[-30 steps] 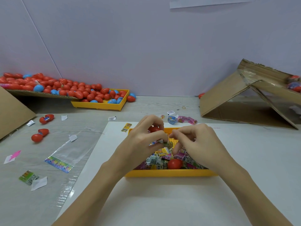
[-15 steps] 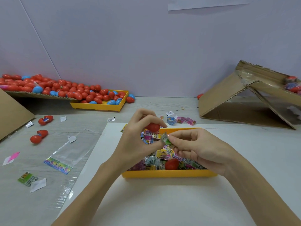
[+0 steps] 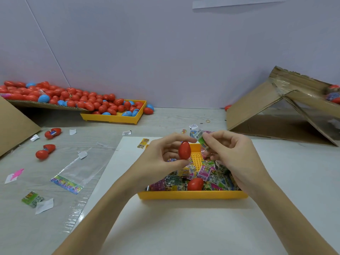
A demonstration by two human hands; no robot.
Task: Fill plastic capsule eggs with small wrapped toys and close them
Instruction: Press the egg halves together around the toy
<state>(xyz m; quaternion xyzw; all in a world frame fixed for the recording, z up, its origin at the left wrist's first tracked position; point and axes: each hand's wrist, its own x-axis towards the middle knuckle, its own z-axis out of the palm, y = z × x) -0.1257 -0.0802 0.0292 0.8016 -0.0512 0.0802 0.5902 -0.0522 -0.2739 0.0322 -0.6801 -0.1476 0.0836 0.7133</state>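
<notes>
My left hand (image 3: 158,155) holds a red capsule egg (image 3: 184,150) upright between thumb and fingertips, above the yellow tray (image 3: 193,195). Just right of the egg, my right hand (image 3: 231,153) pinches a small green wrapped toy (image 3: 202,139). The tray holds several wrapped toys (image 3: 206,172) in bright packets and one more red egg (image 3: 195,184) near its front wall.
A second yellow tray (image 3: 114,117) and a cardboard flap at back left carry several red and blue eggs (image 3: 73,98). Two open red eggs (image 3: 45,151) and paper scraps lie on the left. A tilted cardboard box (image 3: 276,111) stands at the right.
Both hands rose out of the tray. The left one lifted the red egg and turned it upright; the right one pulled a green wrapped toy up beside it.
</notes>
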